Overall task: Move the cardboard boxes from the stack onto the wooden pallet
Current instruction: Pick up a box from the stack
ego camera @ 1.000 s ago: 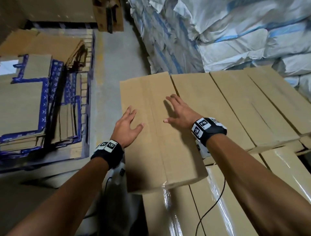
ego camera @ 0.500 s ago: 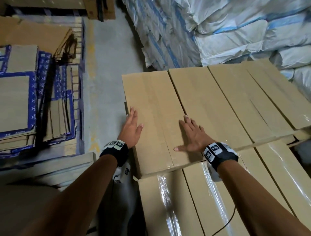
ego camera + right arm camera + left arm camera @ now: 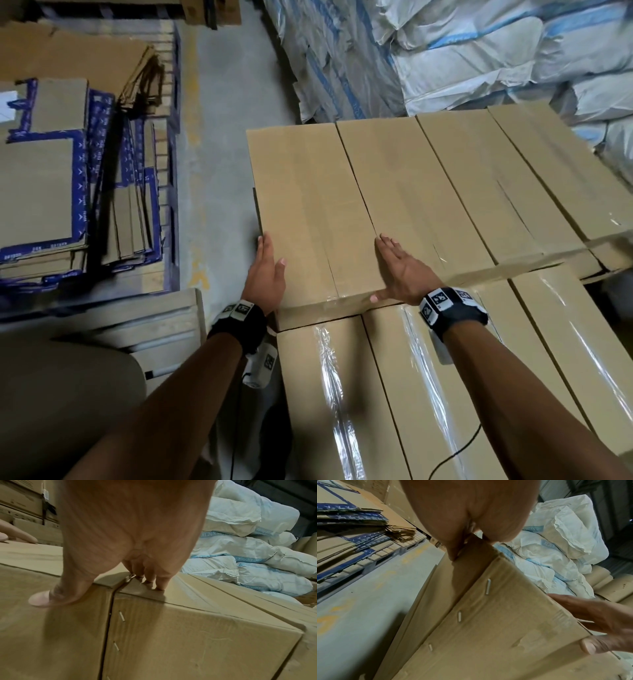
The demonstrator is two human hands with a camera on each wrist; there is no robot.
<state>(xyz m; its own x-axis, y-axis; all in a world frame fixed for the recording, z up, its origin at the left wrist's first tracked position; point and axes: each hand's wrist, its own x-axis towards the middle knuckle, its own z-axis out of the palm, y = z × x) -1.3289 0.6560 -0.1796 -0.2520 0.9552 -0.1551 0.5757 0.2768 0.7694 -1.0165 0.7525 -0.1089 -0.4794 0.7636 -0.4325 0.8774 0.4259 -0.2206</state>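
Here, left hand [image 3: 265, 274] flat on cardboard box [image 3: 308, 212] left edge, right hand [image 3: 399, 269] flat atop, floor [image 3: 219, 192] beside

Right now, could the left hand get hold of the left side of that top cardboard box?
Probably yes. The left hand already lies against the left edge of the top cardboard box, and only bare floor lies beside that side, so nothing blocks it.

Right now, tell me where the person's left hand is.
In the head view the left hand lies along the left edge of the leftmost top-row cardboard box, near its front corner, with the concrete floor to its left.
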